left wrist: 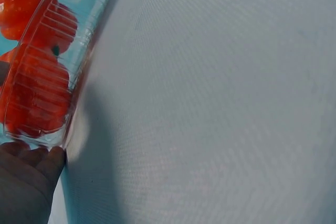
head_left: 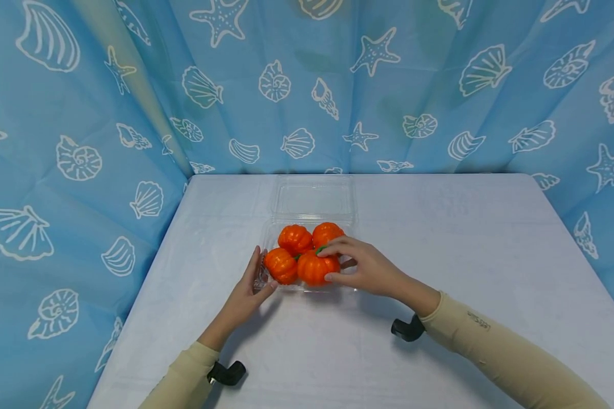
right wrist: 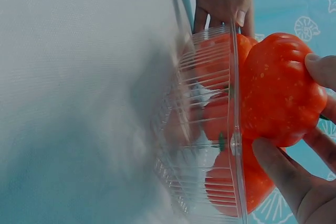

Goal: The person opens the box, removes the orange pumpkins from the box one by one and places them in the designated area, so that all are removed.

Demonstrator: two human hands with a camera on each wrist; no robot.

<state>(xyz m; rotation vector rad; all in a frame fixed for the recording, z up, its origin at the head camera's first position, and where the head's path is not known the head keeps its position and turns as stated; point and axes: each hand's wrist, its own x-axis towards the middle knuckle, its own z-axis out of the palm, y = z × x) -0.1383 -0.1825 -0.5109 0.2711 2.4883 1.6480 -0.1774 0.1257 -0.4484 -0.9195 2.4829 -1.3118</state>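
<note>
A clear plastic clamshell container (head_left: 345, 288) stands on the table with its lid (head_left: 314, 199) folded back, away from me. Several small orange pumpkins sit in it, among them one at the back left (head_left: 294, 239), one at the back right (head_left: 328, 232) and one at the front left (head_left: 281, 266). My right hand (head_left: 363, 264) grips another pumpkin (right wrist: 281, 90) at the front right, its body mostly above the rim in the right wrist view. At the container's left end, my left hand (head_left: 243, 295) holds the corner, fingers against the outside and thumb at the rim.
A white cloth covers the table (head_left: 465, 244). Blue curtains (head_left: 297, 85) with white shell and starfish prints hang behind it and along the left side. Dark wrist-camera mounts (head_left: 408, 328) stick out below both sleeves.
</note>
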